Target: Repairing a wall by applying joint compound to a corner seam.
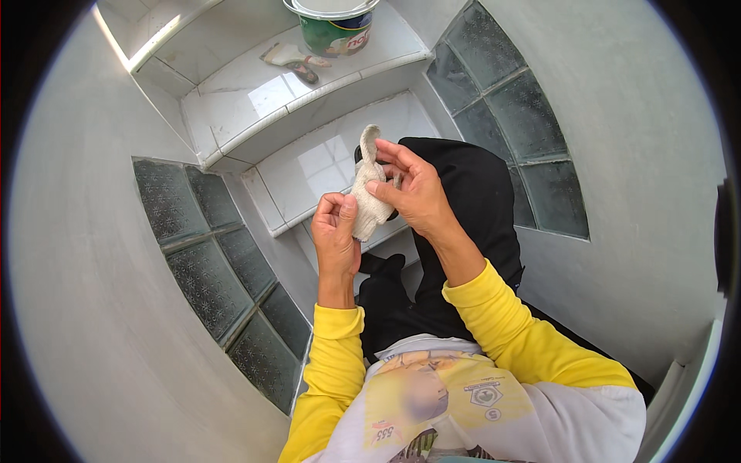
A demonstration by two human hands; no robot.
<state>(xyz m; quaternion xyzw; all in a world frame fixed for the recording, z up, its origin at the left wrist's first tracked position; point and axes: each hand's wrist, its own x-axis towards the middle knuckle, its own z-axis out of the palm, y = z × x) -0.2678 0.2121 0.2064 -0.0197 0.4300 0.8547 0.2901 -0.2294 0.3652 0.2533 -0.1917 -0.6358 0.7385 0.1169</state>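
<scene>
Your glove point(369, 193), cream and knitted, is up in front of you between both hands, above the tiled steps point(305, 162). Your left hand point(336, 229) has its grip closed in a pinch at the glove's lower left edge, thumb up and fingers curled. Your right hand point(414, 189) has its grip closed too, thumb pressed on the glove's body and fingers bent around its right side; one part of the glove pokes up past your fingertips. Your yellow sleeves end at the wrists. On the step ahead, well apart from your hands, a green bucket point(336, 32) stands near some hand tools point(284, 55). Glass blocks point(207, 278) are set into the walls either side of you.
</scene>
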